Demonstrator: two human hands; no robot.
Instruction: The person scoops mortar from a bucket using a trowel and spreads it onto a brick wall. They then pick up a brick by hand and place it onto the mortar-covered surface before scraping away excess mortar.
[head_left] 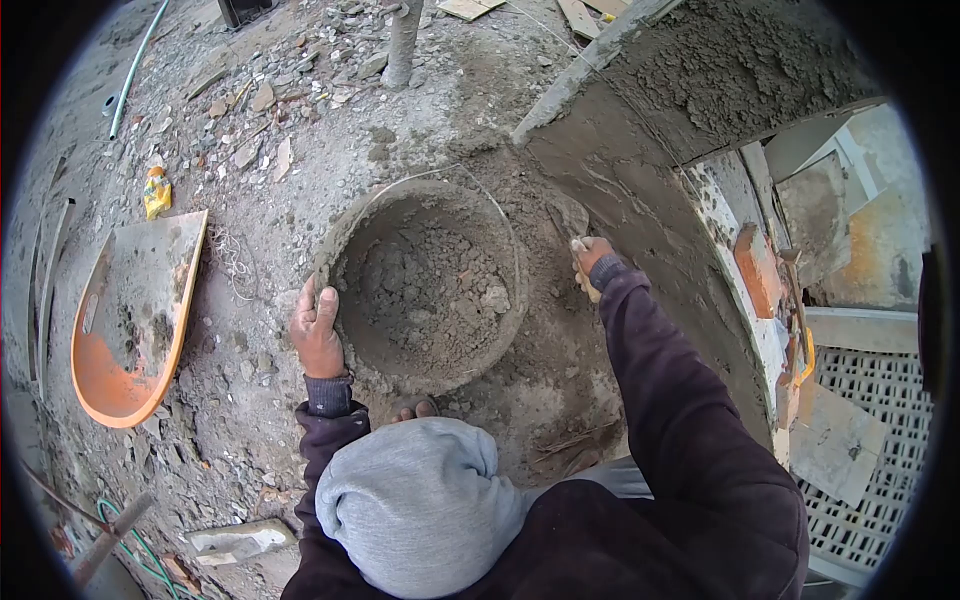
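Note:
A round, mortar-crusted tub (pixel 335 240) stands on the ground in front of me. Crumbly grey mortar (pixel 430 280) covers its bottom. My left hand (pixel 318 335) grips the tub's near left rim, thumb on top and fingers mostly hidden at the outside. To the right of the tub, my right hand (pixel 594 262) is closed round the handle of a trowel (pixel 568 214). The trowel's grey, mortar-smeared blade points away from me, close to a surface coated with wet mortar (pixel 640 200). A thin wire handle lies along the tub's rim.
An orange plastic scoop-shaped piece (pixel 115 385) lies left, near a yellow wrapper (pixel 157 195). Rubble covers the ground, and a post (pixel 402 50) stands at the back. At right are a brick (pixel 757 275) and a white perforated panel (pixel 865 400). My grey-clad knee (pixel 410 510) is near the tub.

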